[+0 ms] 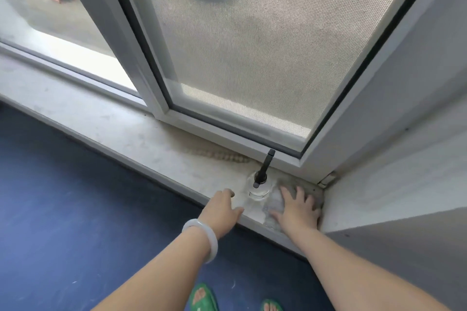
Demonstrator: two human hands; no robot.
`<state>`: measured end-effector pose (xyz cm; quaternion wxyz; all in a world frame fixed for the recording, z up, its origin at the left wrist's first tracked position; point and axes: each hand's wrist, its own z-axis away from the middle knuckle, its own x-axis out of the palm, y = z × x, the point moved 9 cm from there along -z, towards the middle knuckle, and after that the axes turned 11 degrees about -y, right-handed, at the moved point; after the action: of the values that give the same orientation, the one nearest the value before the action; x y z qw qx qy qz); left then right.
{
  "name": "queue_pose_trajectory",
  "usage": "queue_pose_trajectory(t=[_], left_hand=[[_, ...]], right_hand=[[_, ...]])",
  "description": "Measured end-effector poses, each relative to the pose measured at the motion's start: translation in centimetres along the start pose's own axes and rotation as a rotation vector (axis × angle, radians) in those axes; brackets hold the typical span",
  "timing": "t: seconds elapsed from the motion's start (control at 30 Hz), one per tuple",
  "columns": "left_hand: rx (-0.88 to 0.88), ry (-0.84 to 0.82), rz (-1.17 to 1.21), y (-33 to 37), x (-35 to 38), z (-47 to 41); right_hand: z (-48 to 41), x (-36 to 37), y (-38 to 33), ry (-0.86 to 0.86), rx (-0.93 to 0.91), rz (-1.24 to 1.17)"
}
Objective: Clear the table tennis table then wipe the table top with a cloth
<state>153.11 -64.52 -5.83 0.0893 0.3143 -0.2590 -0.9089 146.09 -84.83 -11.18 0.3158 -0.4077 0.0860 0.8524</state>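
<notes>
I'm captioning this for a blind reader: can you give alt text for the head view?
A person's right hand lies flat on a cloth in the corner of a window sill, while the left hand is open beside a clear bottle with a black top.

**Q:** What is worn on the arms?
**A:** Both forearms are bare. A smooth, pale white translucent bangle circles the wrist of the left hand.
**Q:** And on the feet?
**A:** Glossy green open-toed sandals, at the near edge; toes show in the right one.
</notes>
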Motion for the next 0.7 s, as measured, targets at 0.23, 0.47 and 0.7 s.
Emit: queue_pose_trajectory(t=[0.23,0.47,0.7], left_hand=[[0.178,0.063,0.018,4.2,-0.2,-3.8],[0.381,0.169,0.226,5.9,1.2,-5.5],[0.382,0.251,0.383,6.3,1.7,-5.6]], right_hand=[[0.0,-0.5,0.3,0.111,-0.065,-0.111],[-0.4,0.3,0.7,0.069,-0.159,-0.140],[0.3,0.3,0.4,0.048,-0.209,-0.185]])
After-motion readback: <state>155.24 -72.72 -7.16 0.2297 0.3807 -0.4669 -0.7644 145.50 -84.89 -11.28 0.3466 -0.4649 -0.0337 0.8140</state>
